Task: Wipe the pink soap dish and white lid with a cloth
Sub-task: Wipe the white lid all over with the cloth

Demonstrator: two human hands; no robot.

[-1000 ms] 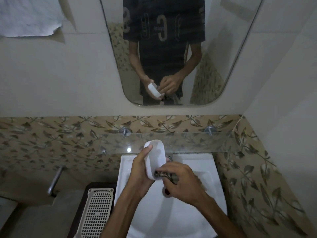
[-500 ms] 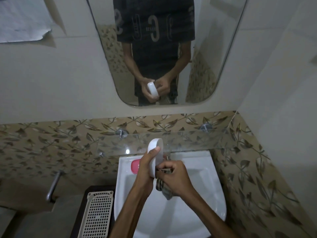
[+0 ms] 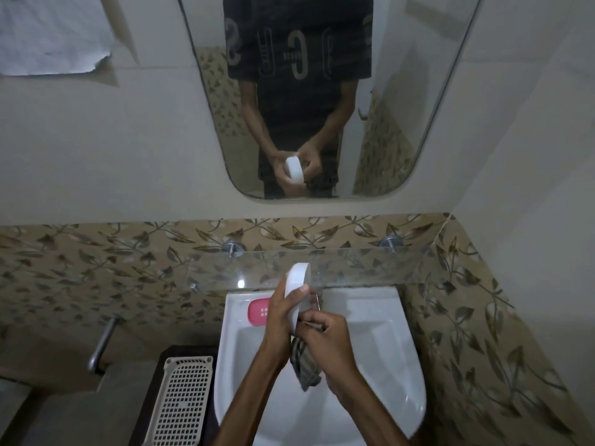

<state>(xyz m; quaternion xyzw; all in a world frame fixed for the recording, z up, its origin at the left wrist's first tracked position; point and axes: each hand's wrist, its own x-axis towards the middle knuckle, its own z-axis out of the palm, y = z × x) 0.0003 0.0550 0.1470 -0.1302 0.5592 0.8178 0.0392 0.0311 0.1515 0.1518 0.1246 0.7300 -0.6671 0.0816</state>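
Observation:
My left hand [image 3: 280,320] grips the white lid [image 3: 297,284], held on edge and nearly upright above the white sink [image 3: 380,333]. Pressed against the lid's right side is my right hand [image 3: 325,344], closed around a dark checked cloth [image 3: 304,365] whose end hangs down below my fingers. The pink soap dish [image 3: 259,313] lies flat on the sink's back left ledge, partly hidden behind my left hand. The mirror [image 3: 386,91] reflects both hands with the lid.
A glass shelf [image 3: 370,265] juts out from the leaf-patterned tiles just above the sink. A beige perforated tray [image 3: 180,400] lies left of the sink. A metal handle [image 3: 103,344] sticks out at the left. The wall closes in on the right.
The lid has turned from facing me to standing edge-on. My right hand and cloth have shifted along its inner side. The view has shifted, and the pink dish now shows behind my left hand.

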